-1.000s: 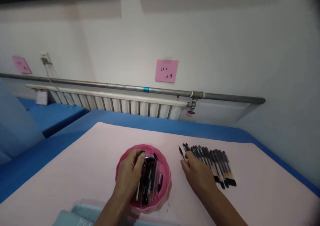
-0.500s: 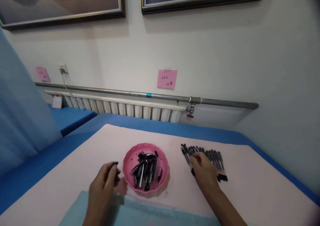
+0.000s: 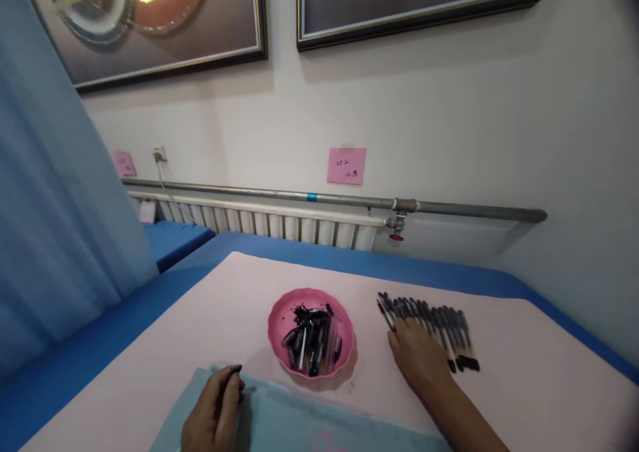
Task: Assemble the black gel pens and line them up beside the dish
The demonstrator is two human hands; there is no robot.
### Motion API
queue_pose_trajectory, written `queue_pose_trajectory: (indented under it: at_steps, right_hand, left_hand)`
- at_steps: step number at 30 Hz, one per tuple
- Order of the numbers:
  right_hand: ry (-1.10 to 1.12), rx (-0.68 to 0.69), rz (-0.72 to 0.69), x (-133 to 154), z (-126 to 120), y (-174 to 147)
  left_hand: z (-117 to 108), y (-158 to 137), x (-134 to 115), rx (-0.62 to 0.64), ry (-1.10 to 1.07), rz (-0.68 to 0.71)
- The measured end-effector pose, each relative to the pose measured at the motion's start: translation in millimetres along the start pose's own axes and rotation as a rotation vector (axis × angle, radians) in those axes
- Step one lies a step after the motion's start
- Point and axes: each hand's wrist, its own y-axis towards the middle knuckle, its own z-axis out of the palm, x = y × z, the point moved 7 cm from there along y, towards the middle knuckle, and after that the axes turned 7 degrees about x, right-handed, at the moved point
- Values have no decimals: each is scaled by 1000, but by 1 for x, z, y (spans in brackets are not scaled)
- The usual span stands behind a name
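Note:
On the right, a row of capped black pens (image 3: 444, 322) lies side by side on the pink sheet. My right hand (image 3: 419, 355) is over the near part of the row's left end. Its fingers are closed around the leftmost pen (image 3: 384, 312), whose lower part they hide. Low on the left, my left hand (image 3: 214, 409) is held closed over the light-blue cloth (image 3: 284, 412), pinching a small black piece (image 3: 234, 369). A pink scalloped bowl (image 3: 274, 345) between the hands holds several black pen parts (image 3: 312, 342), clear tubes and a cluster of tiny black bits.
The pink sheet (image 3: 219, 312) covers a blue padded bed (image 3: 309, 244). Behind it a white radiator (image 3: 279, 226) and a metal pipe (image 3: 459, 209) run along the wall. A blue curtain (image 3: 64, 192) hangs at the left. Pink notes (image 3: 347, 166) and framed pictures are on the wall.
My view has tilted, shifting the scene right and slightly down. My right hand has moved onto the leftmost pen. My left hand has drawn back toward me, away from the bowl.

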Motion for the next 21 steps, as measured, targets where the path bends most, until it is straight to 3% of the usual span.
queue_pose_trajectory:
  at_steps: [3,7,9,12,16,21]
  right_hand:
    - [42,30,-2,6,3,-3]
    - [176,65,0,14,7,-7]
    - [280,73,15,14,9,-6]
    - [488,92,70,8,13,0]
    - [878,154,160,-1,21,3]
    - [1292,222,226,3,25,-3]
  left_hand:
    - [15,-8,-12,21,44,214]
    - [57,-19,-35,166,145,538]
    - [77,-22,-41,231,216,619]
    - [95,-21,-40,239,291,612]
    - [99,-22,-34,247,307,634]
    - [71,-20,-25,245,340,668]
